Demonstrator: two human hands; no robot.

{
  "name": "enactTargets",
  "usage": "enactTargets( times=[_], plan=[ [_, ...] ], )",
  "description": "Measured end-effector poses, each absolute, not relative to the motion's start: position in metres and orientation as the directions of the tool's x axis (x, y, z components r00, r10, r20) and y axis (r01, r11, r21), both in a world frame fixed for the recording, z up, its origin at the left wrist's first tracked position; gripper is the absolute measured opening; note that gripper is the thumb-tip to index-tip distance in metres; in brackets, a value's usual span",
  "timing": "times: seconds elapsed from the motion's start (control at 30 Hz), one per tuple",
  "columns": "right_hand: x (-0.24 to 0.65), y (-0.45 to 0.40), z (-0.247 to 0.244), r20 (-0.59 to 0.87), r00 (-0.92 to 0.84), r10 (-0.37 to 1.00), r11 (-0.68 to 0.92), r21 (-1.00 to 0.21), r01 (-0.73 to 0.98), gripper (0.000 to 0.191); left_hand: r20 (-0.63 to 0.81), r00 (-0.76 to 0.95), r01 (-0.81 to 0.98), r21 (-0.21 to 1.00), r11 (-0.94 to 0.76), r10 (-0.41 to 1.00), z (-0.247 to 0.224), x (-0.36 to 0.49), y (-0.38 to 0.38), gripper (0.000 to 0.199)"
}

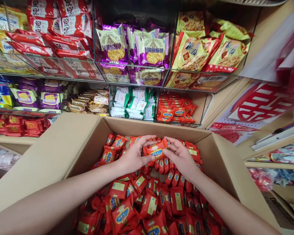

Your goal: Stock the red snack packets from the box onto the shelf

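Observation:
My left hand [135,154] and my right hand [183,160] come together over the far part of an open cardboard box [159,128]. Between them is a red-wrapped snack packet [155,150] with a blue and gold label, gripped from both ends by curled fingers and thumbs. Whether more packets sit behind it in my grasp is hard to see. Many loose packets [123,213] of the same kind fill the box, lying at mixed angles near me. Just below my hands, several small packets [166,165] stand side by side in a row.
Behind the box, a shelf compartment [198,114] holds similar red packets. Green-and-white packets [138,103] and brown bars [98,100] fill neighbouring compartments. Above, glass-fronted bins hold purple biscuit packs [152,49] and yellow-red packs [194,52]. A box flap [39,160] spreads left.

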State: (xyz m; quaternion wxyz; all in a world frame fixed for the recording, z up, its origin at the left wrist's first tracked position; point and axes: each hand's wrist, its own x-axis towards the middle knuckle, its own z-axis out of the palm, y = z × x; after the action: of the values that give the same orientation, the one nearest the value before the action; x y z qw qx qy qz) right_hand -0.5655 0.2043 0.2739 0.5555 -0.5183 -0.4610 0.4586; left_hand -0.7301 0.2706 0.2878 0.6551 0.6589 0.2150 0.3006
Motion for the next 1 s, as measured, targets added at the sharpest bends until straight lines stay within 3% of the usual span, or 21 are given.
enactTargets(
  times=[0.17,0.37,0.57,0.67,0.73,0.83,0.93,1.0],
  plan=[
    [-0.564,0.204,0.275,0.024,0.162,0.986,0.033,-0.998,-0.053,0.046,0.007,0.669,-0.032,0.999,0.019,0.743,0.283,-0.729,0.272,0.05],
    [-0.559,0.203,0.275,0.049,0.029,0.998,0.047,-0.997,0.061,0.047,0.07,0.688,-0.111,0.994,0.009,0.722,0.284,-0.728,0.274,0.047],
    [-0.569,0.204,0.284,0.054,0.184,0.981,0.07,-0.994,-0.082,0.04,-0.002,0.616,-0.1,0.992,0.081,0.788,0.287,-0.727,0.273,0.04],
    [-0.576,0.204,0.282,0.024,0.178,0.984,0.04,-0.995,-0.088,0.031,-0.032,0.579,-0.101,0.989,0.111,0.815,0.286,-0.728,0.27,0.037],
    [-0.569,0.205,0.284,0.057,0.178,0.982,0.052,-0.998,0.032,0.026,-0.061,0.588,-0.07,0.99,0.126,0.806,0.284,-0.729,0.269,0.033],
    [-0.536,0.216,0.302,0.236,0.213,0.948,0.135,-0.906,0.401,0.027,-0.092,0.624,-0.024,0.99,0.137,0.776,0.282,-0.73,0.271,0.03],
    [-0.493,0.239,0.339,0.375,0.185,0.908,0.067,-0.567,0.821,0.037,-0.101,0.641,0.033,0.994,0.104,0.76,0.279,-0.732,0.273,0.025],
    [-0.471,0.257,0.366,0.369,0.118,0.922,0.014,-0.335,0.942,0.037,-0.1,0.646,0.053,0.995,0.086,0.757,0.277,-0.732,0.274,0.023]
  ],
)
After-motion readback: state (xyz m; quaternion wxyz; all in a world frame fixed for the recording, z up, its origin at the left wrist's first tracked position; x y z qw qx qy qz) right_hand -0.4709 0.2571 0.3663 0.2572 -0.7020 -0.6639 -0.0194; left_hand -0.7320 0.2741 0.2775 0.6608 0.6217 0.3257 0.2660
